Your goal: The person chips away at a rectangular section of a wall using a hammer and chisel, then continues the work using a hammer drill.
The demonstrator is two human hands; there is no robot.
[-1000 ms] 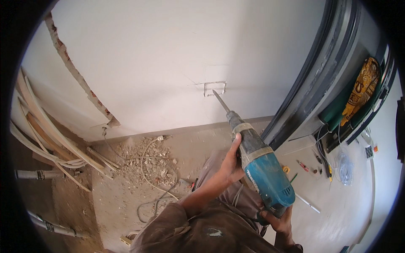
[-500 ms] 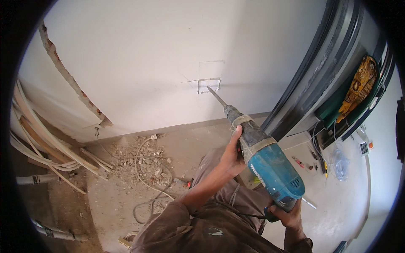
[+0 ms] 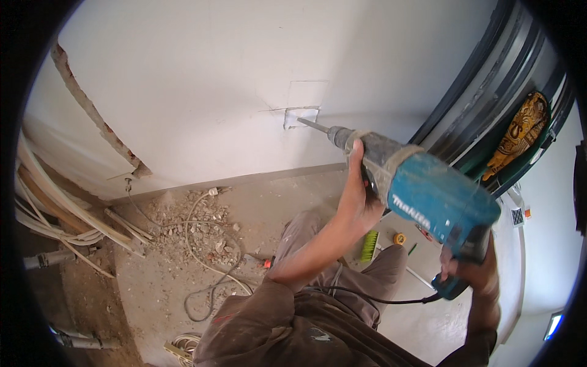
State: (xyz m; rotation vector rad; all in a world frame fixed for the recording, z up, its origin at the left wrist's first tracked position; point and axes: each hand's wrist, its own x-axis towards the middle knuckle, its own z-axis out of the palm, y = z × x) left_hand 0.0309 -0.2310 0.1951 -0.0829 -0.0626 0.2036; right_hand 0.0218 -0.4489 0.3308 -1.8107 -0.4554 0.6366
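My left grip [image 3: 359, 202] holds the drill [image 3: 437, 189] near its front, my right grip [image 3: 482, 270] its rear. Long axis up-left; bit [image 3: 314, 125] at the cut rectangle [image 3: 309, 113], left grip nearer.

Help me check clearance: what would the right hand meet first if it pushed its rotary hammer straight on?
Probably the chipped rectangle in the white wall, chisel bit first; depth leaves contact unclear.
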